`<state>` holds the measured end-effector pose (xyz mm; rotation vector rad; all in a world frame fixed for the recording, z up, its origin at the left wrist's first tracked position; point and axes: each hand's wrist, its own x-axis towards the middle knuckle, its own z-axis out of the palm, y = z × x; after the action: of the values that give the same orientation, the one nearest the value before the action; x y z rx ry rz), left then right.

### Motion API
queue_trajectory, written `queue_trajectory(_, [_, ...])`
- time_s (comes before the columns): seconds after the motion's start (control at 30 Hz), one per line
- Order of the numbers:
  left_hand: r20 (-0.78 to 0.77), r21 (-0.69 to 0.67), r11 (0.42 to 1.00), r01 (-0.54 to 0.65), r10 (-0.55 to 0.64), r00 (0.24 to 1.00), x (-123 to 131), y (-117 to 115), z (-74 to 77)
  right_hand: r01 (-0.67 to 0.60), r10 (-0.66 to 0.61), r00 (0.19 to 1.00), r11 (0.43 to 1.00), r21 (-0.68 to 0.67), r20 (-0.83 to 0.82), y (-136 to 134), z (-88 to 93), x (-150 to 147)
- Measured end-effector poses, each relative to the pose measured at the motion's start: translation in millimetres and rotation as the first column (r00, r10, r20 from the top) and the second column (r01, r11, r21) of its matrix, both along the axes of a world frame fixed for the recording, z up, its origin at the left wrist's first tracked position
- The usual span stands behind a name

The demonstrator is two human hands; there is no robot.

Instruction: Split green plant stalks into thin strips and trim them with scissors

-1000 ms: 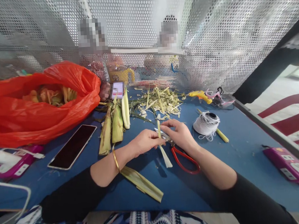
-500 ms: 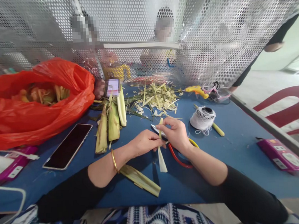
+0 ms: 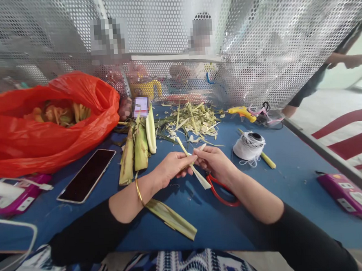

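Observation:
My left hand (image 3: pixel 170 168) is closed, pinching a pale green leaf strip (image 3: pixel 202 179) that slants from upper left to lower right. My right hand (image 3: pixel 215 162) is closed too, its fingertips pinching the same strip near a short split end, right beside the left fingers. Red-handled scissors (image 3: pixel 219 192) show under my right wrist; I cannot tell whether the hand grips them. A folded husk leaf (image 3: pixel 172 218) lies on the blue table (image 3: pixel 293 173) below my left forearm, which wears a gold bangle.
At the left are an open red plastic bag (image 3: pixel 76 129), a dark phone (image 3: pixel 87 176) and several corn husks (image 3: pixel 139 148). Leaf trimmings (image 3: pixel 192 120), a white thread spool (image 3: pixel 249 145) and a yellow glue gun (image 3: pixel 242 112) lie beyond. Pink boxes (image 3: pixel 350 194) flank the table. People sit behind the perforated screen (image 3: pixel 270 44).
The strip has tipped from upright to a slant. The scissor blades that were against it no longer show. My right fingers have moved from the blades to the strip's upper part.

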<state>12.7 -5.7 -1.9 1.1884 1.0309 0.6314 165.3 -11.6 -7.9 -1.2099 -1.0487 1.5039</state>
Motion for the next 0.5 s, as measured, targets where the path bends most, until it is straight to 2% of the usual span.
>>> queue_trajectory(0.2, [-0.031,0.038,0.999,0.028,-0.027,0.999,2,-2,-2.1,0.136,-0.136,0.991,0.988,0.069,-0.005,1,-2.7,-3])
queue_trajectory(0.33, [0.030,-0.035,0.997,-0.062,0.063,0.998,2,-1,-0.9,0.173,-0.176,0.984,0.978,0.116,0.021,7,0.7,5])
queue_trajectory(0.43, [0.177,-0.123,0.980,-0.154,0.174,0.969,-1,4,2.8,0.363,-0.385,0.921,0.901,0.237,0.053,12,3.7,14])
queue_trajectory(0.5, [0.279,-0.144,0.975,-0.167,0.202,0.939,-3,8,5.2,0.449,-0.473,0.880,0.858,0.250,0.039,12,3.7,15])
